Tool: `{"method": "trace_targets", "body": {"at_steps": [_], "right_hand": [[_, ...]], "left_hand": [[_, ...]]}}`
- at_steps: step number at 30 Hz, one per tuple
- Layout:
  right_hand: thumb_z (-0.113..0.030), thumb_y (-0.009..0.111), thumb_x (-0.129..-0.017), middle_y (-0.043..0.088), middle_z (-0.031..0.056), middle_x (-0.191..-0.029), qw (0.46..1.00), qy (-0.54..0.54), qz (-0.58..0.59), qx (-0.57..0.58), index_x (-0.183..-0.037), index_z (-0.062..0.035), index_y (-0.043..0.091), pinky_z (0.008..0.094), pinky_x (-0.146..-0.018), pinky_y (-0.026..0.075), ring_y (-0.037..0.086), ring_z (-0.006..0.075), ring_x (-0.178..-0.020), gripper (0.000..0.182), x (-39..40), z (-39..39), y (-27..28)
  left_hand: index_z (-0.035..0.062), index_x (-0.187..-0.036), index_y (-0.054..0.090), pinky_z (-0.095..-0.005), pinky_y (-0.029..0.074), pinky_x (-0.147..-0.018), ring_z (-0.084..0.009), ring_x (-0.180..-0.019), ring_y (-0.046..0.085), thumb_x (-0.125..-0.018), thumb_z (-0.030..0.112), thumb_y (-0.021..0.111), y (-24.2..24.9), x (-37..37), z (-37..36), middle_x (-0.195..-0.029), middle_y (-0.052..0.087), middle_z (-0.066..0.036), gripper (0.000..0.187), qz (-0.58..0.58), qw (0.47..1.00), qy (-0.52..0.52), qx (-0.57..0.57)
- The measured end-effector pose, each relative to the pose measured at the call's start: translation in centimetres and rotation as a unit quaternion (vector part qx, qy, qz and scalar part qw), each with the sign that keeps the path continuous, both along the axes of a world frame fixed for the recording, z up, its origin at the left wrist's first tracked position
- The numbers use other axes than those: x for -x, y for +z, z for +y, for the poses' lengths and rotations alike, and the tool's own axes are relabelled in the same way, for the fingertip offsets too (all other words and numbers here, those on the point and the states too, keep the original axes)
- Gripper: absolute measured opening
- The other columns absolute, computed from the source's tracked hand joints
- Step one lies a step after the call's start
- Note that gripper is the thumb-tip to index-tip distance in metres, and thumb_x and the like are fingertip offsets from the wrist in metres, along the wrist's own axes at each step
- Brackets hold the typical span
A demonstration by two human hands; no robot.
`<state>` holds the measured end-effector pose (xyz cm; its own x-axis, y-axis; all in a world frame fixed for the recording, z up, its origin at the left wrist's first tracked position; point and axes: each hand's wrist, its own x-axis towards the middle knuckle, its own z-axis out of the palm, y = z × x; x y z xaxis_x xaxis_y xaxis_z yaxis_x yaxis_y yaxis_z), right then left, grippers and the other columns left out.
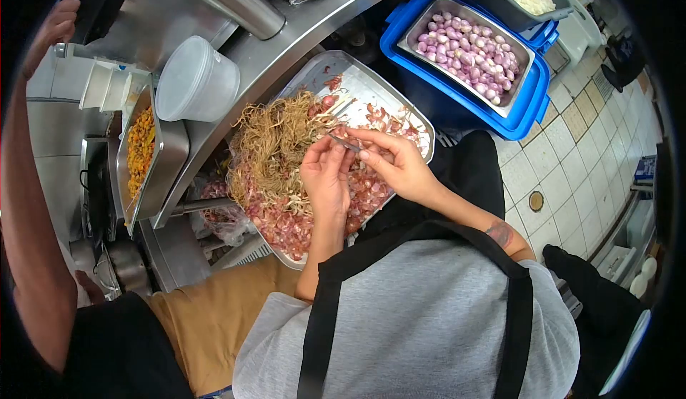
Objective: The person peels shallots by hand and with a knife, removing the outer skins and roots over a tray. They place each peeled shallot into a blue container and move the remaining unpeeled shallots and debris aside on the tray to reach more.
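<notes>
My left hand (pixel 327 177) and my right hand (pixel 400 161) meet above a metal tray (pixel 423 113). A small knife (pixel 346 144) with a narrow grey blade lies between my fingertips. My right hand grips its handle end, mostly hidden by the fingers. My left fingers are closed at the blade's other end; anything else in them is too small to make out. Beneath the hands, the tray holds a heap of dry shallot roots (pixel 275 138) and reddish shallot skins (pixel 286 224).
Peeled shallots (pixel 468 52) fill a metal pan on a blue lid (pixel 525 109) at my right. A steel counter (pixel 286 48) carries a white tub (pixel 196 81) and a pan of chopped vegetables (pixel 168 170). A co-worker's arm (pixel 32 220) reaches up at far left.
</notes>
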<state>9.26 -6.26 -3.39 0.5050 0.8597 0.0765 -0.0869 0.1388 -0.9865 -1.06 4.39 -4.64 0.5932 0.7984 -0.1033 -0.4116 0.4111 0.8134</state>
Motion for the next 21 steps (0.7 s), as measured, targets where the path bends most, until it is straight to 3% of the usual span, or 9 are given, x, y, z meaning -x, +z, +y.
{"method": "trace_targets", "body": {"at_steps": [7, 13, 16, 21], "right_hand": [[-0.008, 0.056, -0.088, 0.062, 0.0011, -0.080, 0.996, 0.001, 0.074, -0.043, -0.115, 0.0010, 0.057, 0.0193, -0.058, 0.041, 0.049, 0.0028, -0.065, 0.029, 0.0, -0.5, 0.5], [-0.008, 0.056, -0.089, 0.060, 0.0006, -0.077, 0.987, 0.005, 0.146, -0.067, -0.108, 0.0014, 0.057, 0.0178, -0.057, 0.041, 0.050, 0.0020, -0.064, 0.022, -0.3, -0.5, 0.9], [-0.009, 0.056, -0.089, 0.060, 0.0012, -0.076, 0.987, 0.009, 0.151, -0.056, -0.103, 0.0014, 0.057, 0.0175, -0.055, 0.040, 0.050, 0.0020, -0.064, 0.018, -0.6, -0.6, 0.5], [-0.010, 0.057, -0.088, 0.059, 0.0025, -0.071, 0.982, 0.051, 0.179, -0.029, -0.099, 0.0007, 0.057, 0.0169, -0.047, 0.036, 0.049, 0.0023, -0.057, 0.015, -1.8, -1.0, 0.7]], "left_hand": [[-0.0058, -0.099, 0.055, -0.0274, 0.051, -0.080, -0.0178, -0.092, 0.060, -0.079, -0.008, 0.061, 1.0, -0.9, -2.1, -0.102, 0.060, -0.016, 0.021, 0.070, 0.984, 0.077, -0.144], [-0.0052, -0.098, 0.057, -0.0267, 0.050, -0.082, -0.0172, -0.094, 0.060, -0.076, -0.013, 0.062, 0.1, -1.3, -2.9, -0.100, 0.061, -0.015, 0.023, 0.045, 0.975, 0.098, -0.194], [-0.0050, -0.098, 0.057, -0.0275, 0.053, -0.077, -0.0174, -0.086, 0.062, -0.080, -0.006, 0.061, -0.4, -1.3, -2.6, -0.098, 0.062, -0.016, 0.019, 0.067, 0.964, 0.088, -0.244], [-0.0044, -0.103, 0.057, -0.0266, 0.051, -0.079, -0.0149, -0.086, 0.060, -0.083, -0.005, 0.059, 0.2, -0.6, -1.1, -0.098, 0.062, -0.010, 0.021, 0.002, 0.998, -0.062, -0.019]]}}
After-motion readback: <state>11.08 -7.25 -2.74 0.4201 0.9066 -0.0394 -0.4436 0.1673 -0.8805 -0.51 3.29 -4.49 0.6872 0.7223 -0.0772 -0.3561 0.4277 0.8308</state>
